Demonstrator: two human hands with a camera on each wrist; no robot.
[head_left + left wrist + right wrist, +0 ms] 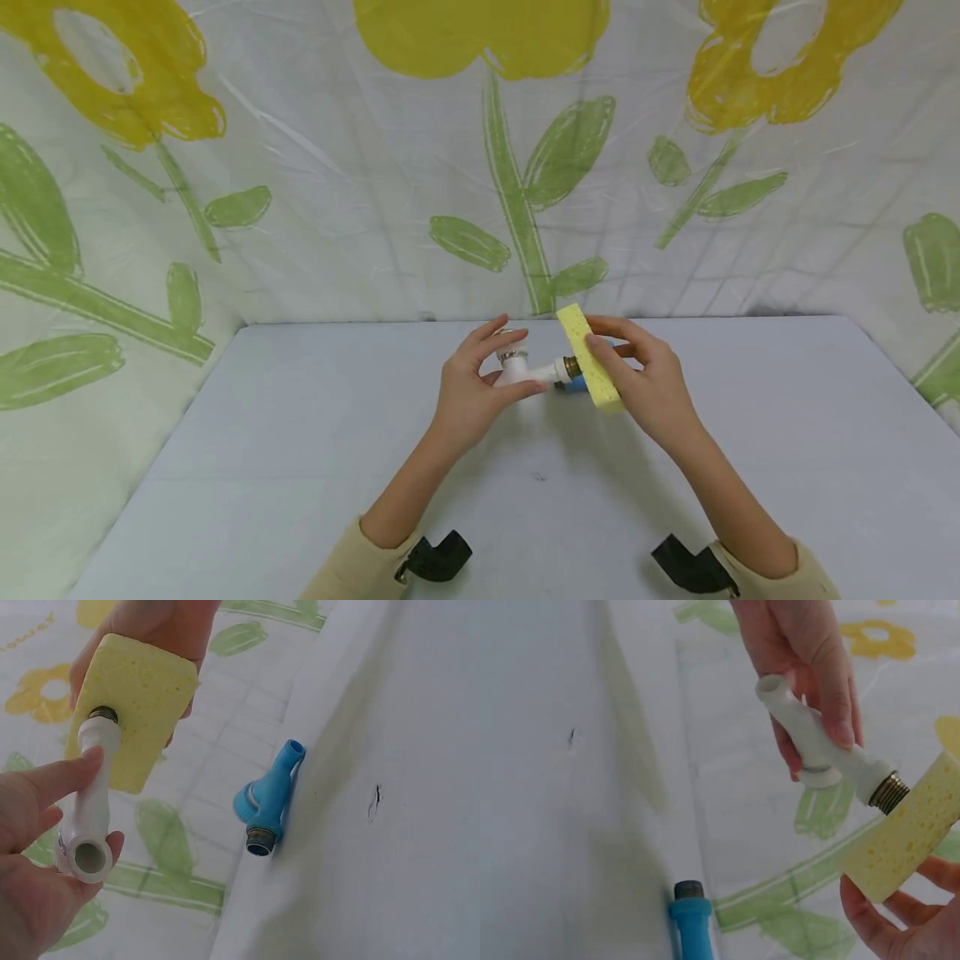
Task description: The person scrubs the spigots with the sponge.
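My left hand (474, 383) grips a white plastic tap (91, 802) around its body, its round open mouth turned toward the left wrist camera. The tap's threaded metal end (889, 792) points at a yellow sponge (588, 358) and meets its broad face. My right hand (651, 379) pinches the block-shaped sponge between thumb and fingers from the other side. Both things are held up above the table. A blue tap (271, 796) of similar shape, also with a threaded metal end, lies behind them, partly hidden by the sponge in the head view.
The white table (300, 433) has a small dark mark (376, 801) on its surface. Behind it hangs a sheet (322, 208) with printed yellow flowers and green leaves. Black wrist mounts (442, 557) sit at both sleeves.
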